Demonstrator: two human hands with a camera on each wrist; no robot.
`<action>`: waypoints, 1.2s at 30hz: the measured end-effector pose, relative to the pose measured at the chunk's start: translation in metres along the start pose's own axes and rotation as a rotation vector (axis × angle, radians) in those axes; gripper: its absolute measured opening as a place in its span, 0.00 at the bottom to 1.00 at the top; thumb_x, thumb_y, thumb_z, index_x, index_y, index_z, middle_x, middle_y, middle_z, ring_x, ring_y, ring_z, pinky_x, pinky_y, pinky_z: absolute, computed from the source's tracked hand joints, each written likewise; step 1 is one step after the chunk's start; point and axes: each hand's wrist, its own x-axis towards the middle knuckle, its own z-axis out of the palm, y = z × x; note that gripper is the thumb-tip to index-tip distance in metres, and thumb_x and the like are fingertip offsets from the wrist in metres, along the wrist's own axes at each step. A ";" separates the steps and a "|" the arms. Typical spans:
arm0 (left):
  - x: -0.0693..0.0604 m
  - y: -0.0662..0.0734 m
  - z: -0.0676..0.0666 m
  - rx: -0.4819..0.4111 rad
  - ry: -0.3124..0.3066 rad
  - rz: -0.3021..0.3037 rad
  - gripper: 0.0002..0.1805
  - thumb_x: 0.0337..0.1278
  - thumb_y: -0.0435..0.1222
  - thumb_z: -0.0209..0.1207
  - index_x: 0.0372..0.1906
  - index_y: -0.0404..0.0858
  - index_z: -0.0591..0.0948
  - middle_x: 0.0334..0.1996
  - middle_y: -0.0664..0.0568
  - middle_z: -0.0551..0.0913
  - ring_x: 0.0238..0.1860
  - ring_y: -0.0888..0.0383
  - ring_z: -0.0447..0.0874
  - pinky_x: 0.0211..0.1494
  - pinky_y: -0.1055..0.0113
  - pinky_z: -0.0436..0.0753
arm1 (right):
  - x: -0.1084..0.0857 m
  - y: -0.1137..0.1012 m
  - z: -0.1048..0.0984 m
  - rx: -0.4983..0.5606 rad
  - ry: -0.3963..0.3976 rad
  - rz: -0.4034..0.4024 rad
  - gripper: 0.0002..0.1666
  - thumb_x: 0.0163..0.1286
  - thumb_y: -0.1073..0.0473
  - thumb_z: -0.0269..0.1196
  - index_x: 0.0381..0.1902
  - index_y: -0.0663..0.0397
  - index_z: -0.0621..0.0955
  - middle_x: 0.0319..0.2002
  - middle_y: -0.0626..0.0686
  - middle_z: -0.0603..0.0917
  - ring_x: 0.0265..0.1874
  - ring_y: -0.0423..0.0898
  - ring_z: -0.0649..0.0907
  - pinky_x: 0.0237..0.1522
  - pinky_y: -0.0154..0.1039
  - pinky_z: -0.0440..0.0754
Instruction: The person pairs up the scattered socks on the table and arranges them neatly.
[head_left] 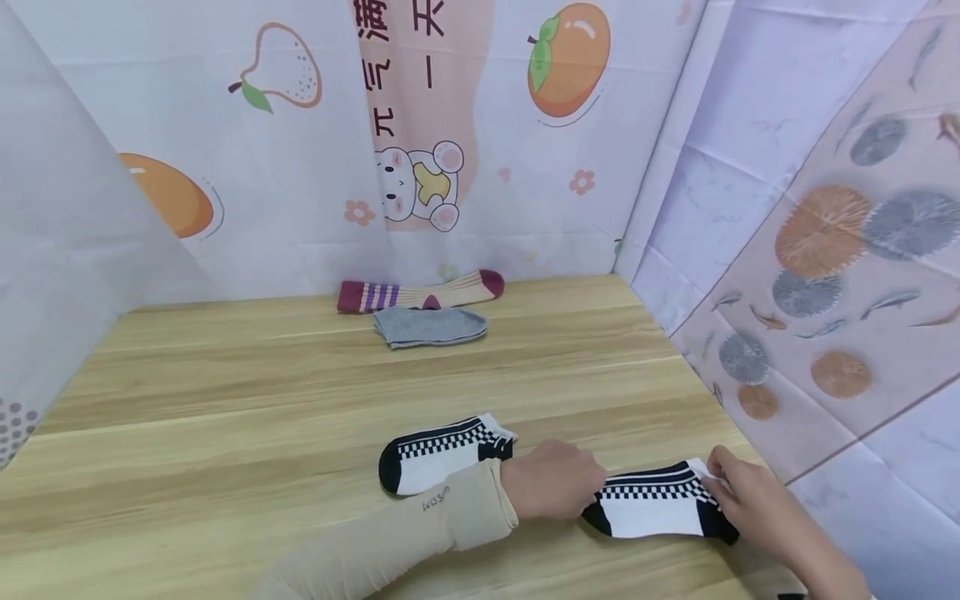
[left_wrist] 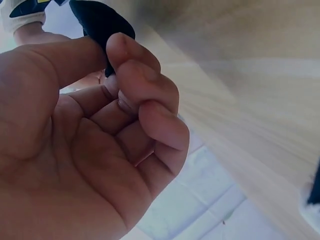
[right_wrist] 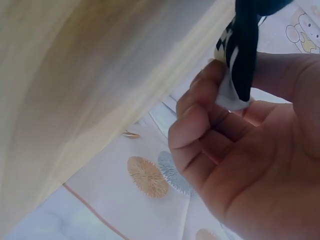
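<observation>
A black-and-white ankle sock (head_left: pixel 652 504) with a checkered band is stretched between both hands at the right of the head view. Its black toe end is pinched by my left hand (head_left: pixel 555 481), thumb against curled fingertips in the left wrist view. My right hand (head_left: pixel 767 504) pinches the white cuff at the other end; the right wrist view shows the cuff between thumb and fingers. A matching ankle sock (head_left: pixel 442 467) lies flat left of my left hand, partly hidden by the sleeve.
Farther back on the wooden table (head_left: pixel 225 400), a folded grey sock pair (head_left: pixel 431 327) lies before a cream sock (head_left: pixel 450 292) with maroon ends and purple stripes. Printed cloth sheets (head_left: pixel 480 250) hang behind and along the right side.
</observation>
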 end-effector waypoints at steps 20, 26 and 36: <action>-0.038 -0.035 -0.011 -0.115 0.021 -0.104 0.09 0.65 0.41 0.63 0.29 0.45 0.81 0.25 0.61 0.75 0.24 0.66 0.70 0.25 0.74 0.71 | 0.028 -0.032 0.000 0.028 0.102 -0.121 0.21 0.58 0.69 0.71 0.30 0.47 0.68 0.20 0.36 0.60 0.18 0.30 0.60 0.20 0.31 0.61; -0.051 -0.043 -0.015 -0.154 0.036 -0.130 0.07 0.66 0.41 0.63 0.32 0.44 0.83 0.25 0.61 0.75 0.22 0.66 0.70 0.24 0.75 0.69 | 0.039 -0.043 -0.001 0.036 0.093 -0.137 0.20 0.60 0.68 0.70 0.29 0.47 0.68 0.20 0.37 0.61 0.18 0.30 0.61 0.21 0.31 0.62; -0.072 -0.054 -0.020 -0.146 0.052 -0.176 0.09 0.67 0.40 0.62 0.30 0.43 0.83 0.20 0.61 0.74 0.19 0.66 0.66 0.21 0.75 0.67 | 0.054 -0.061 0.001 0.058 0.063 -0.148 0.19 0.63 0.66 0.68 0.29 0.46 0.68 0.20 0.37 0.62 0.19 0.32 0.63 0.21 0.32 0.64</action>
